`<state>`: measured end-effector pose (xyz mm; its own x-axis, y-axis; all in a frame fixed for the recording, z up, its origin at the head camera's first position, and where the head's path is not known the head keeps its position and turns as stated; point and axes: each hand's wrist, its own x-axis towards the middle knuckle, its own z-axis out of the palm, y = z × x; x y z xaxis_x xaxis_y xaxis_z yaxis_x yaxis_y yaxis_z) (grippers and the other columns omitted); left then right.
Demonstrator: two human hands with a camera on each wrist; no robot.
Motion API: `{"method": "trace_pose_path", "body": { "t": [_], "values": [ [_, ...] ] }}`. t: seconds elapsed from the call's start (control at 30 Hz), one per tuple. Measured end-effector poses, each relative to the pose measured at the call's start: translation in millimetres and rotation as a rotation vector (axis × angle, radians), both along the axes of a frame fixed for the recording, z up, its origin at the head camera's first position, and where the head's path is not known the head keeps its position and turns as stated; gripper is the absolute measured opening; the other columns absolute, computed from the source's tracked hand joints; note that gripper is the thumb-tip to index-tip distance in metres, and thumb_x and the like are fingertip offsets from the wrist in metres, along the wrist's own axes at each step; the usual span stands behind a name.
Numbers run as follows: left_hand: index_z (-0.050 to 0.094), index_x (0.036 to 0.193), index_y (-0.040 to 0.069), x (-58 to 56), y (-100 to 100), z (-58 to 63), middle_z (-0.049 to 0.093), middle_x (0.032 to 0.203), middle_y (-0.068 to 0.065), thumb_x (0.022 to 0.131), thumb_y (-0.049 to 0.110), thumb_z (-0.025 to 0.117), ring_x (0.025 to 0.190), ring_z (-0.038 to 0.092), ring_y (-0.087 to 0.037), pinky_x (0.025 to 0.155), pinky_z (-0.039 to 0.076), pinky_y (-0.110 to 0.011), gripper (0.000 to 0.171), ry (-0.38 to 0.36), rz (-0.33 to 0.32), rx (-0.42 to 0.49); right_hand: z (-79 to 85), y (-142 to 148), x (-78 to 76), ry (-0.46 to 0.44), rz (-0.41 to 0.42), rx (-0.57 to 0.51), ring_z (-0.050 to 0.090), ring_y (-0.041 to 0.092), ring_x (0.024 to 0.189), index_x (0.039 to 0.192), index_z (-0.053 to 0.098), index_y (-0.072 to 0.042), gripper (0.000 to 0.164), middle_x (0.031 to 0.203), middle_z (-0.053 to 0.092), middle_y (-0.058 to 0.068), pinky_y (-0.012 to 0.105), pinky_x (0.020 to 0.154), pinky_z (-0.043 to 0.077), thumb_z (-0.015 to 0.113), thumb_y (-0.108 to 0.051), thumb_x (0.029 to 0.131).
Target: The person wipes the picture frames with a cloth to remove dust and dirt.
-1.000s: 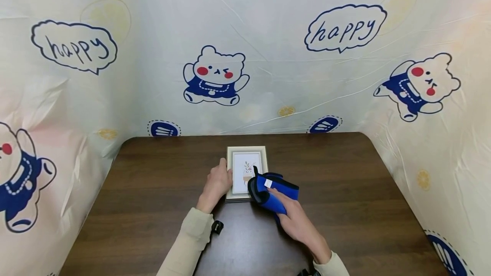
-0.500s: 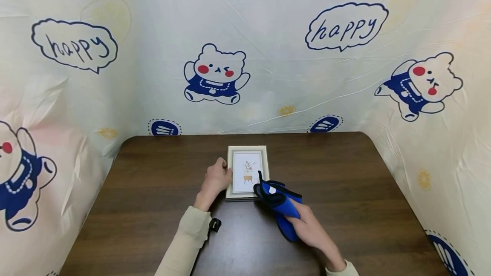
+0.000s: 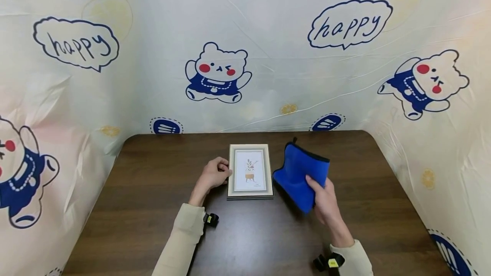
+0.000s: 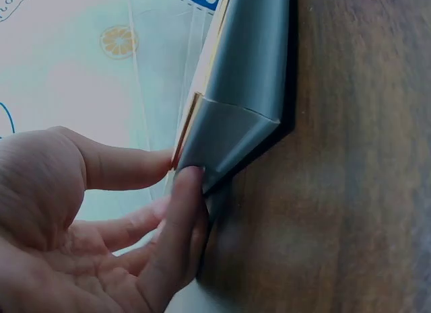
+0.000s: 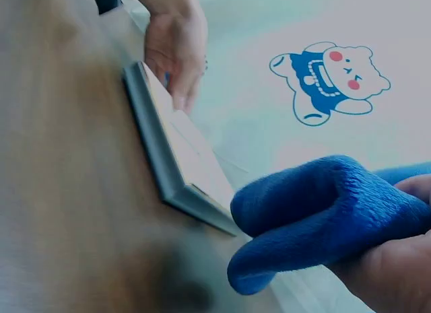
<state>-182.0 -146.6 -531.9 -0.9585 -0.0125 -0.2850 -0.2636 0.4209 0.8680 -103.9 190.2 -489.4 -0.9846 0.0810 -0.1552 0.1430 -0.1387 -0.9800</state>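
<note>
Your left hand (image 3: 213, 174) pinches the picture frame (image 3: 250, 169) at nine o'clock; the blue cloth (image 3: 301, 171) your right hand (image 3: 326, 202) grips could skid it, if dragged hard.

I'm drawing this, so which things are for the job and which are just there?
Probably for the job:
picture frame, touched by the left hand;
blue cloth, held in the right hand.

Just there:
table;
printed curtain.
</note>
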Motion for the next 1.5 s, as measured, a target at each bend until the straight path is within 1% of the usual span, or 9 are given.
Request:
{"method": "trace_pose_path", "body": {
  "t": [0.2,0.43,0.53,0.63,0.7,0.87,1.03,1.3,1.5],
  "values": [
    [0.066,0.121,0.000,0.2,1,-1.5,0.065,0.100,-0.012,0.096,0.005,0.074,0.071,0.065,-0.018,0.064,0.060,-0.030,0.027,0.002,0.044,0.025,9.4,-5,-32.9,0.131,-0.068,0.147,0.060,0.018,0.125,0.150,0.052,0.000,0.042,0.146,0.058,0.017,0.024,0.100,0.051,0.056,-0.012,0.110],
    [0.067,0.121,-0.001,1.7,0,-3.2,0.065,0.097,-0.012,0.095,0.003,0.074,0.069,0.065,-0.018,0.062,0.059,-0.029,0.027,0.007,0.062,0.038,1.1,-22,-70.2,0.414,-0.095,0.356,0.065,0.031,0.114,0.137,0.065,-0.003,0.030,0.131,0.071,0.020,0.031,0.098,0.049,0.057,-0.006,0.108],
    [0.068,0.123,0.000,2.3,0,-3.0,0.065,0.099,-0.011,0.095,0.004,0.074,0.073,0.066,-0.018,0.064,0.060,-0.029,0.029,0.010,0.056,0.018,-6.2,-33,-85.3,0.568,-0.093,0.459,0.067,0.030,0.114,0.141,0.066,-0.008,0.042,0.132,0.072,0.015,0.038,0.100,0.052,0.055,0.005,0.102],
    [0.068,0.123,0.000,2.1,0,-1.6,0.064,0.099,-0.011,0.095,0.005,0.075,0.075,0.066,-0.018,0.065,0.061,-0.029,0.029,0.015,0.050,0.003,-14.6,-44,-101.0,0.692,-0.049,0.586,0.064,0.030,0.129,0.151,0.060,-0.010,0.063,0.147,0.066,0.012,0.048,0.109,0.050,0.052,0.015,0.093],
    [0.068,0.122,0.000,1.8,-1,-0.4,0.065,0.098,-0.011,0.095,0.005,0.075,0.073,0.065,-0.018,0.064,0.061,-0.029,0.029,0.021,0.050,-0.001,-21.7,-50,-109.7,0.733,0.026,0.687,0.056,0.032,0.143,0.156,0.054,-0.010,0.073,0.158,0.057,0.012,0.053,0.117,0.045,0.051,0.018,0.088],
    [0.068,0.120,0.000,2.3,-1,0.7,0.065,0.095,-0.010,0.093,0.004,0.075,0.071,0.065,-0.017,0.064,0.061,-0.029,0.028,0.010,0.055,0.005,-42.5,-57,-118.7,0.715,0.302,0.999,0.035,0.037,0.159,0.156,0.054,-0.007,0.074,0.166,0.047,0.011,0.056,0.126,0.032,0.052,0.017,0.086],
    [0.067,0.120,-0.001,4.3,0,1.0,0.064,0.092,-0.008,0.093,0.004,0.076,0.071,0.065,-0.017,0.064,0.061,-0.030,0.029,0.012,0.048,0.012,-51.6,-58,-117.0,0.691,0.459,1.218,0.034,0.038,0.159,0.149,0.062,-0.007,0.064,0.161,0.054,0.007,0.058,0.126,0.031,0.057,0.013,0.088],
    [0.068,0.121,0.001,5.3,1,1.9,0.064,0.093,-0.007,0.093,0.006,0.076,0.069,0.066,-0.016,0.066,0.061,-0.031,0.030,0.020,0.046,-0.020,-49.6,-60,-112.7,0.586,0.597,1.339,0.033,0.039,0.159,0.152,0.060,-0.008,0.063,0.163,0.052,0.009,0.056,0.126,0.033,0.057,0.012,0.092],
    [0.068,0.123,0.001,5.4,3,2.8,0.066,0.096,-0.008,0.094,0.008,0.076,0.069,0.067,-0.017,0.066,0.061,-0.030,0.030,0.030,0.039,-0.041,-46.7,-64,-108.6,0.581,0.608,1.347,0.033,0.041,0.159,0.151,0.060,-0.005,0.064,0.162,0.052,0.012,0.058,0.125,0.033,0.056,0.013,0.090]
  ]
}}
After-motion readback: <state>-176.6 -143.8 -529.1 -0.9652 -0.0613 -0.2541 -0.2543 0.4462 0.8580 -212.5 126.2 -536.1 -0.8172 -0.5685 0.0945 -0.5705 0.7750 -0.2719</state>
